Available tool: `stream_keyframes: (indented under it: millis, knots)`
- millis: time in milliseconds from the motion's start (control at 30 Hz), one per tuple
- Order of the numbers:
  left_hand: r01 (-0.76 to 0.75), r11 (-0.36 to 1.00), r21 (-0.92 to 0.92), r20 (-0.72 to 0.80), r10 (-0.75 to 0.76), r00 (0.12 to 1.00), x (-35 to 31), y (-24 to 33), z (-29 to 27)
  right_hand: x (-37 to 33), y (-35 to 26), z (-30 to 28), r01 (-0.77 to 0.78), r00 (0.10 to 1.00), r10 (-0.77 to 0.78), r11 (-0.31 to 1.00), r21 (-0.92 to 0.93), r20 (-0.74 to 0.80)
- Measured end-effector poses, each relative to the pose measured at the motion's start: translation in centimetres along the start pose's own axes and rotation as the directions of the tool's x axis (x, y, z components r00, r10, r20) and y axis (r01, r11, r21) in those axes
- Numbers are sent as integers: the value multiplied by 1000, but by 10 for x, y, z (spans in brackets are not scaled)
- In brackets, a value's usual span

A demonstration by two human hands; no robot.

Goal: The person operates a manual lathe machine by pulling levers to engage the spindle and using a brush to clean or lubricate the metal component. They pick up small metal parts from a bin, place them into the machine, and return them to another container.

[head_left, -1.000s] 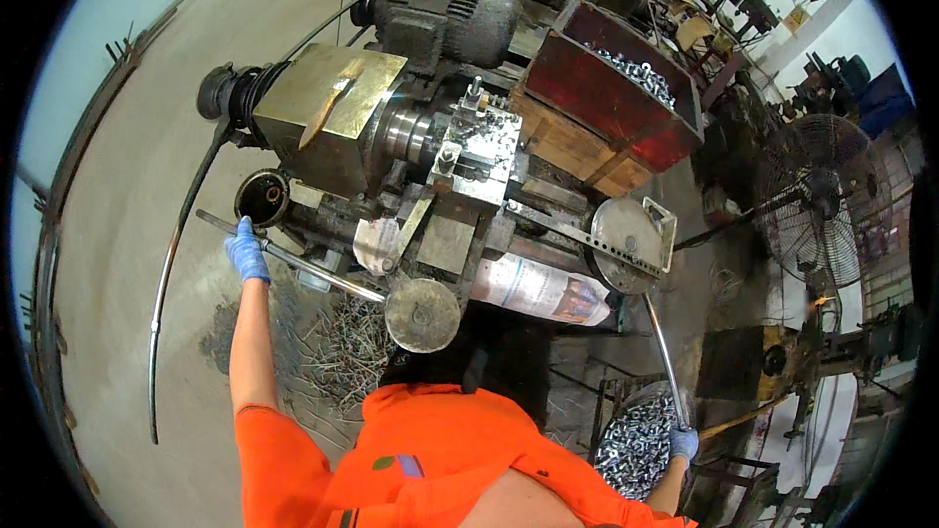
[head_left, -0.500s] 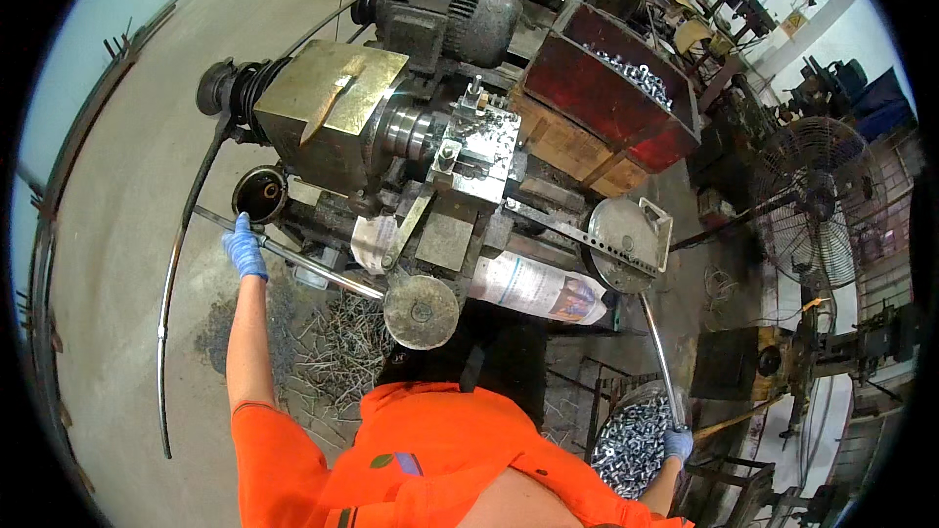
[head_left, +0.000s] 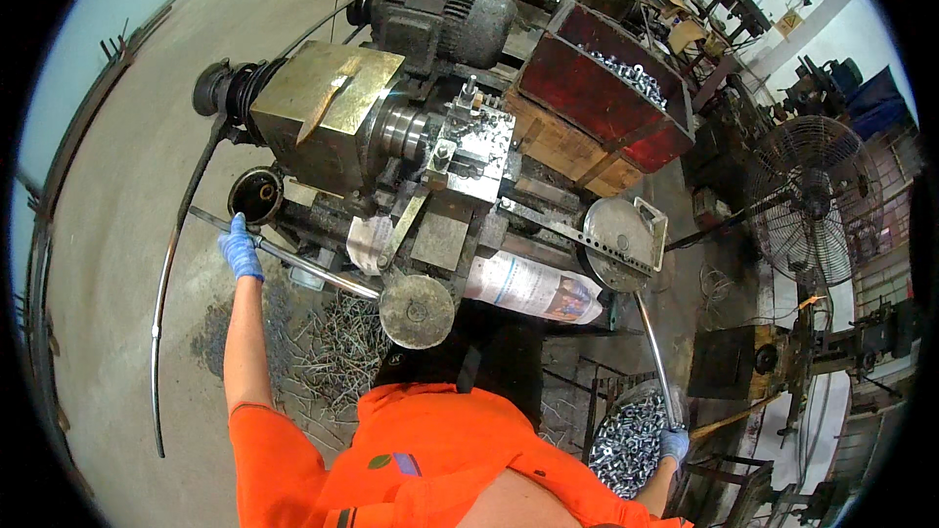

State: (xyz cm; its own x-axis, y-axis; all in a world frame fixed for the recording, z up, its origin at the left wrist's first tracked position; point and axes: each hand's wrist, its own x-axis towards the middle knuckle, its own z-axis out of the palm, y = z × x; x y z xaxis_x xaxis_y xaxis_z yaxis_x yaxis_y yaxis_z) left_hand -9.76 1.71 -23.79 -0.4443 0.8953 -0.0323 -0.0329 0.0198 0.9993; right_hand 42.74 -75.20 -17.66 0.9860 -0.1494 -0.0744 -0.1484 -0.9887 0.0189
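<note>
In a blue glove, my left hand [head_left: 240, 250] is wrapped round a long metal lever [head_left: 328, 277], which runs to a round disc-shaped hub [head_left: 417, 311] on the near side of a lathe-like machine. My right hand [head_left: 673, 442], also gloved, grips the low end of a second metal lever [head_left: 653, 347]. That one slopes down from a round metal disc [head_left: 620, 240] at the machine's right. Between them lie the machine's chuck [head_left: 401, 132] and a shiny tool block [head_left: 474, 152] with metal chips on it. Both hands' fingertips are partly hidden.
A container of small metal parts [head_left: 626, 448] stands beside my right hand. Behind the machine are a motor [head_left: 445, 20] and a red bin [head_left: 597, 88] holding similar parts. Metal scraps [head_left: 337, 352] cover the floor below. A large fan [head_left: 814, 200] stands at the right.
The whole view has shifted very slightly, so things sit a little further left. Both hands keep their grip on the levers, with no clear movement of either lever.
</note>
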Motion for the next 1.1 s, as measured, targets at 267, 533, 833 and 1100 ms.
stream_keyframes:
  millis: [267, 533, 833, 1100]
  knots:
    - [1, 999, 34, -12, 0, 1000, 1, -2, 0, 9, 15, 16, -23, 998, 22, 1000, -9, -53]
    - [18, 999, 34, -7, -18, 1000, 8, -7, -4, -2, 4, 8, -28, 999, 28, 1000, 8, -38]
    - [15, 1000, 10, -4, -15, 1000, 5, -5, -2, 7, 17, 21, -34, 998, 32, 999, -26, -62]
    - [14, 1000, 26, -51, -12, 999, 1, -1, 0, 4, 15, 20, -40, 998, 38, 998, -46, -54]
